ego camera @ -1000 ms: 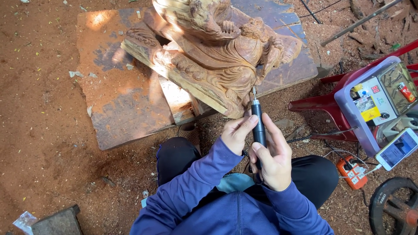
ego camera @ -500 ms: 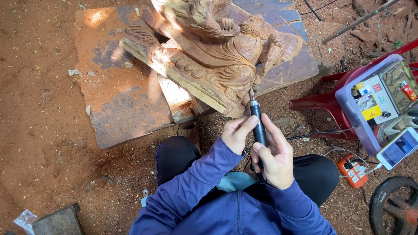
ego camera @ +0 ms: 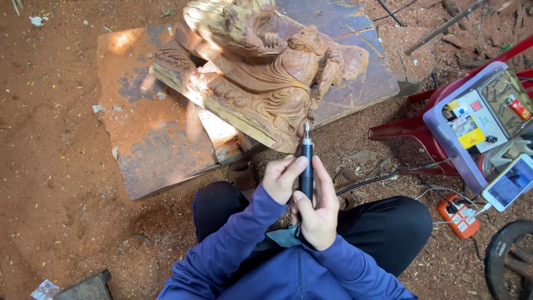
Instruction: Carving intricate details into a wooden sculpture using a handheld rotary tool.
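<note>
Both hands close around one slim black rotary carving handpiece (ego camera: 306, 169): the left hand (ego camera: 283, 178) wraps its grip on the barrel from the left side, and the right hand (ego camera: 321, 206) clenches the lower part of the same tool, thumb laid along it.

Largest beyond the grip is the dark, dust-covered wooden board (ego camera: 161, 144) lying on the red earth ahead of the hands. On that board, directly past the tool's tip, lies the big pale-brown carved wooden figure (ego camera: 261, 72), tilted on its side. The handpiece stands nearly upright, its thin metal bit just at the lower edge of the carving; whether it touches the wood cannot be told.

Right of the grip stands a red plastic chair (ego camera: 411, 130) carrying a lilac plastic tray of small tools (ego camera: 444, 139), with a white smartphone (ego camera: 509, 182) at its near corner. Below the phone, on the ground, sits a small orange power unit with cables (ego camera: 458, 216). A black cord (ego camera: 377, 179) runs from near the right hand toward it.
</note>
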